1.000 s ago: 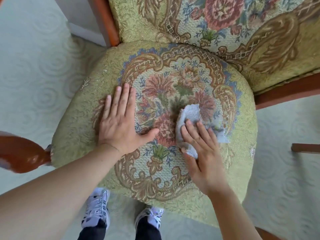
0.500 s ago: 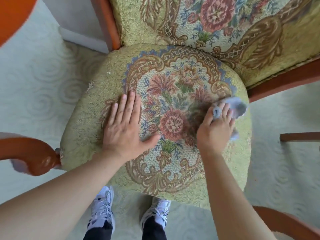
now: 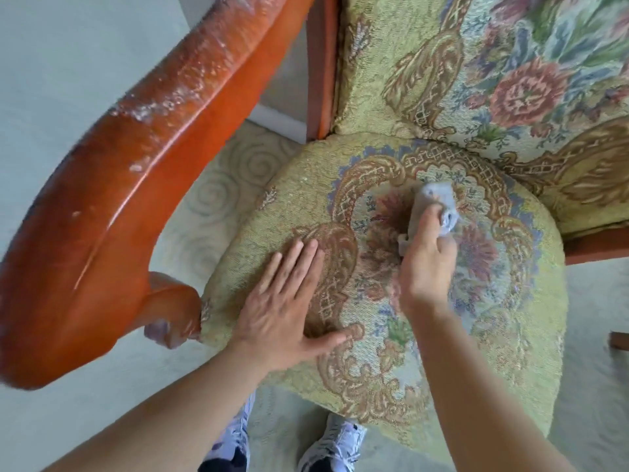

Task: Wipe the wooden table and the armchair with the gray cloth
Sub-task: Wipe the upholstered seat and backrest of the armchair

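The armchair's round seat cushion [image 3: 503, 335] is green-gold tapestry with a floral medallion. My right hand [image 3: 425, 264] grips the bunched gray cloth [image 3: 432, 202] and presses it on the seat's middle, toward the backrest. My left hand [image 3: 289, 301] lies flat on the left part of the cushion, fingers straight and spread, thumb out to the right. The floral backrest [image 3: 510, 80] rises at the upper right. The wooden table is out of view.
The chair's polished orange-brown wooden armrest [image 3: 112, 206] curves large across the left, with whitish scuffs on top. A wooden rail [image 3: 595, 243] shows at the right under the backrest. Pale swirl-patterned carpet [image 3: 218, 199] surrounds the chair. My two sneakers [image 3: 333, 444] stand below the seat's front edge.
My right hand has swept the cloth from the seat's right side back toward its middle. The view has shifted, bringing the left armrest close. My left hand stays flat on the cushion.
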Motion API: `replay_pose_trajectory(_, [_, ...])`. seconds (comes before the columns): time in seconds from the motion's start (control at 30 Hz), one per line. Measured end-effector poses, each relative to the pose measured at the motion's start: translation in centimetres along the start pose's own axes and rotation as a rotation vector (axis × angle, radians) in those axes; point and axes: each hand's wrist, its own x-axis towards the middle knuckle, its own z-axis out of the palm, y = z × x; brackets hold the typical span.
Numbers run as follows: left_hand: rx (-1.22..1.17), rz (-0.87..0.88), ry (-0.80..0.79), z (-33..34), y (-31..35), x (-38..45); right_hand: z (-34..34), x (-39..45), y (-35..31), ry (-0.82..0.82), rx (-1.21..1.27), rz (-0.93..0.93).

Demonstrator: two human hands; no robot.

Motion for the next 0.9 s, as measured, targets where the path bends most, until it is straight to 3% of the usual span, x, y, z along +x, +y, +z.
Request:
replay_pose_trajectory(0.13, [-0.007,-0.129,-0.03,0.0,-1.1,-1.2,5.4,3.0,-1.9,-0.173,-0.387,-0.181])
replay_pose_trajectory(0.3, [-0.011,-0.264,-0.083,-0.2,-2.5,-1.9,10.5,4.6,-1.8,-0.419,-1.011,-0.717])
replay_pose_trajectory(0.37, [-0.015,-0.277,-0.079,-0.2,-2.5,-1.8,11.8,5.1,-1.6,-0.446,-1.196,-0.819])
replay_pose_trajectory(0.57, [-0.006,-0.267,-0.049,0.0,-2.1,-1.9,12.4,2.5,-0.9,-0.816,-1.191,-0.977])
replay_pose_trajectory(0.77, [-0.022,-0.266,-0.053,0.1,-2.2,-2.0,6.2,1.6,-1.7,-1.074,-1.235,-1.119])
replay_pose_trajectory(0.9, [-0.025,-0.268,-0.055,0.1,-2.2,-1.9,1.7,3.3,-3.4,-0.897,-1.332,-1.141])
